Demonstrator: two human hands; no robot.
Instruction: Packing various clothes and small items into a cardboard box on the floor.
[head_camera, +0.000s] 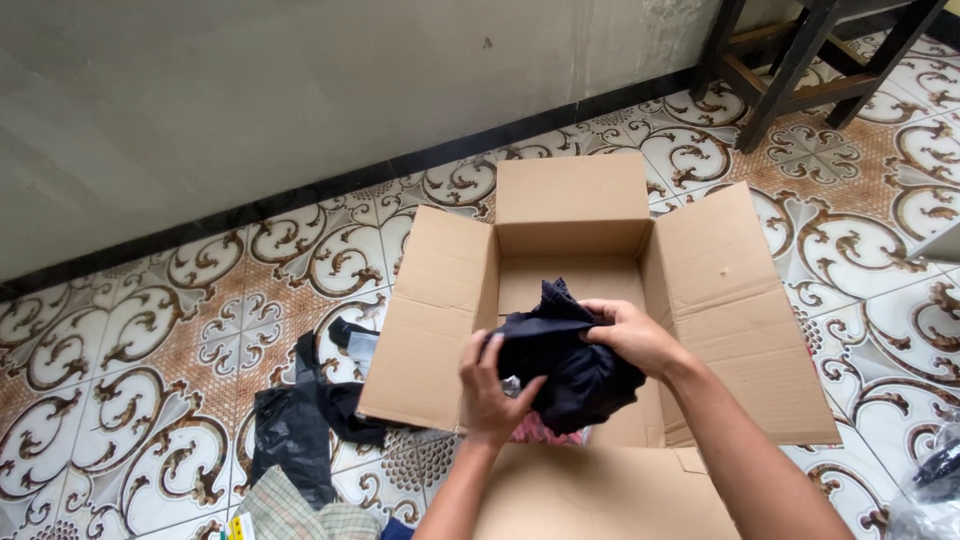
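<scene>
Both my hands hold a bunched black garment above an open cardboard box. My left hand grips the garment's lower left side. From the upper right, my right hand pinches it at the top. Under the garment, a bit of pink patterned fabric shows inside the box. All the box flaps are folded outward, and the near flap lies under my forearms.
Black clothes and a black plastic bag lie on the patterned tile floor left of the box. A plaid cloth sits at the bottom left. Dark wooden furniture legs stand at the top right. A grey wall runs behind.
</scene>
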